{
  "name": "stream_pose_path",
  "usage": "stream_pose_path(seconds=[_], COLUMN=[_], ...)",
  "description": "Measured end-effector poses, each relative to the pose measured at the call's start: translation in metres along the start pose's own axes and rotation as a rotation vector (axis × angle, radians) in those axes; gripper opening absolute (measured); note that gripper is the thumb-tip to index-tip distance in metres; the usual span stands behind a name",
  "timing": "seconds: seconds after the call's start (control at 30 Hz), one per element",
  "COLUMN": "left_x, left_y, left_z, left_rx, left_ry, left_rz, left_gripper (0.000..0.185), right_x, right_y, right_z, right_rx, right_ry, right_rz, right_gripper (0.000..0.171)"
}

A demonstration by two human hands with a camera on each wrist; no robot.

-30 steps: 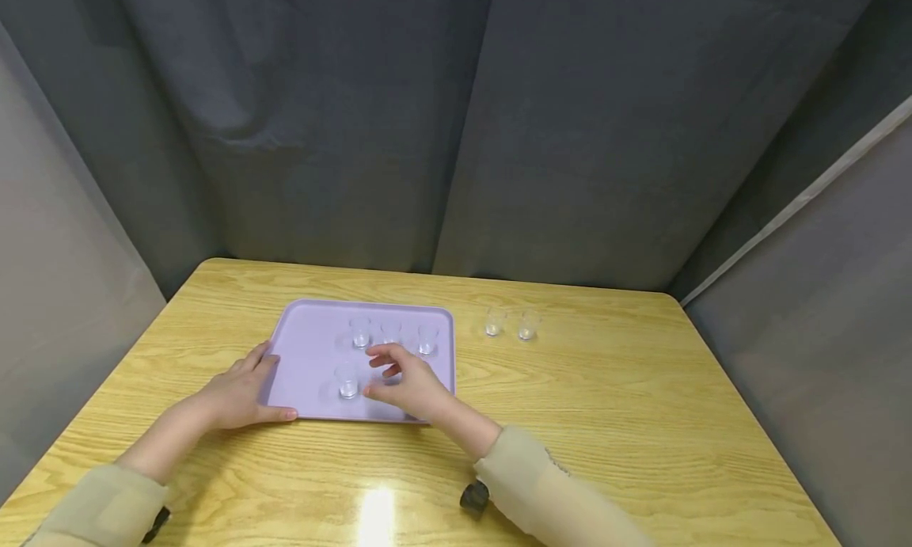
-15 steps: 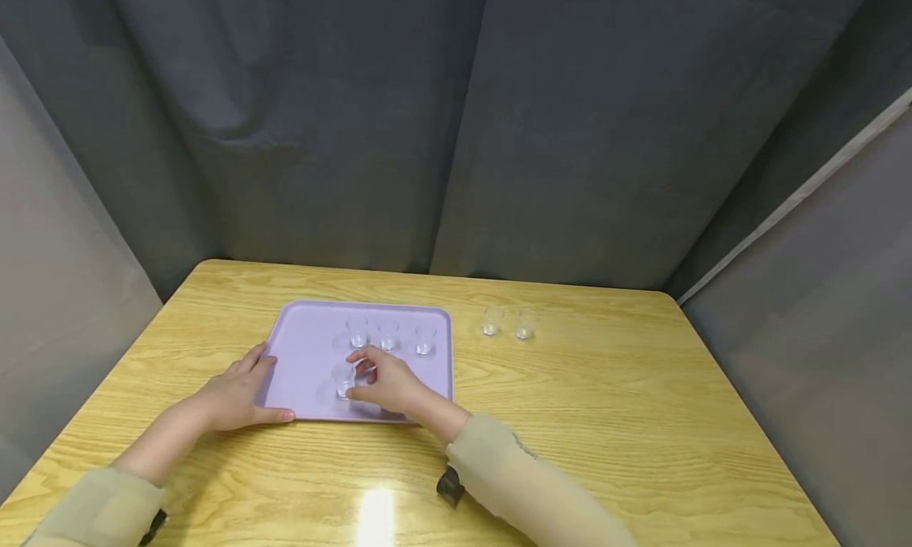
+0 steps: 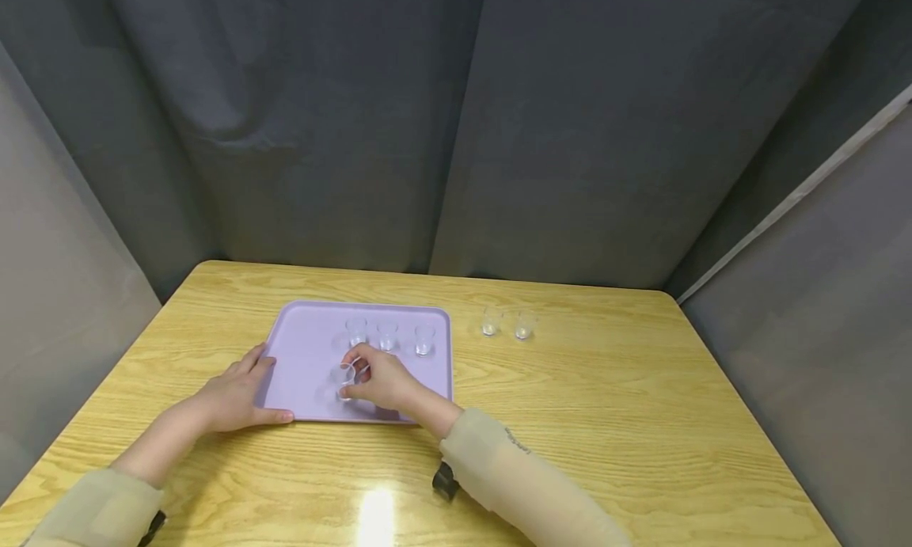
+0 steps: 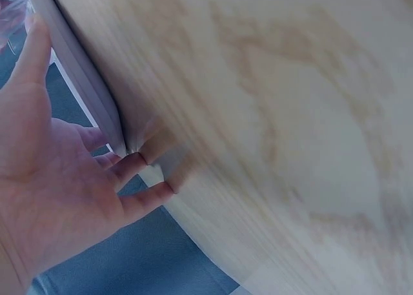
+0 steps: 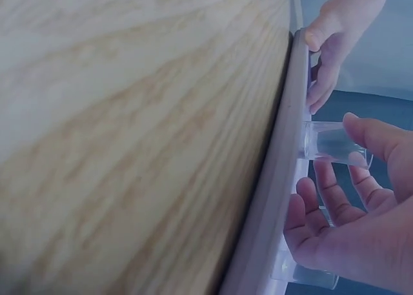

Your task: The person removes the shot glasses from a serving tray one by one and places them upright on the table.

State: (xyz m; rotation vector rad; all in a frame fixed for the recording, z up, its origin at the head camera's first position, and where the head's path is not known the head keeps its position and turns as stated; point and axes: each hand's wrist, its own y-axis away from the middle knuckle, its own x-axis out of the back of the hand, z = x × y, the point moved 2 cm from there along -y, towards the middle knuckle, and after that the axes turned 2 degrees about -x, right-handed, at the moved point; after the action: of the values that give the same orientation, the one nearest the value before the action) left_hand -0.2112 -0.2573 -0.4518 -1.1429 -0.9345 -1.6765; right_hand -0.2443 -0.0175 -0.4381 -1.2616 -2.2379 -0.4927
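A lilac tray (image 3: 306, 341) lies on the wooden table (image 3: 606, 404). My right hand (image 3: 374, 381) pinches a small clear glass (image 3: 343, 381) standing in the tray's front half. In the right wrist view the thumb (image 5: 381, 140) lies on one side of that glass (image 5: 332, 143) and the fingers (image 5: 329, 201) on the other, just inside the tray rim (image 5: 281, 192). Three more glasses (image 3: 387, 335) stand in a row at the tray's back. My left hand (image 3: 242, 393) rests flat against the tray's front left corner, fingers on the rim (image 4: 77, 69).
Two more clear glasses (image 3: 490, 321) (image 3: 524, 324) stand on the bare table right of the tray. Dark grey curtains close off the back and both sides. A small dark band (image 3: 443, 480) sits at my right wrist.
My right hand has moved left across the tray and taken hold of the front glass. The left hand and the tray have stayed put.
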Motion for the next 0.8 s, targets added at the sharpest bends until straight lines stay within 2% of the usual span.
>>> stream_pose_path(seconds=[0.3,0.6,0.8], left_x=[0.001,0.002,0.001], left_y=[0.001,0.001,0.002], left_z=[0.000,0.001,0.001], left_rx=[-0.005,-0.003,-0.007], left_ry=[0.007,0.018,0.018], left_rz=[0.007,-0.004,-0.008], left_gripper=[0.111,0.111,0.112], right_x=[0.019,0.059,0.086], right_y=[0.009,0.033,0.049], right_z=[-0.004,-0.018,-0.018], right_rx=[0.025,0.103,0.160], right_ry=[0.028,0.094,0.111], right_rz=[-0.033,-0.085,-0.083], right_gripper=[0.034,0.032,0.032])
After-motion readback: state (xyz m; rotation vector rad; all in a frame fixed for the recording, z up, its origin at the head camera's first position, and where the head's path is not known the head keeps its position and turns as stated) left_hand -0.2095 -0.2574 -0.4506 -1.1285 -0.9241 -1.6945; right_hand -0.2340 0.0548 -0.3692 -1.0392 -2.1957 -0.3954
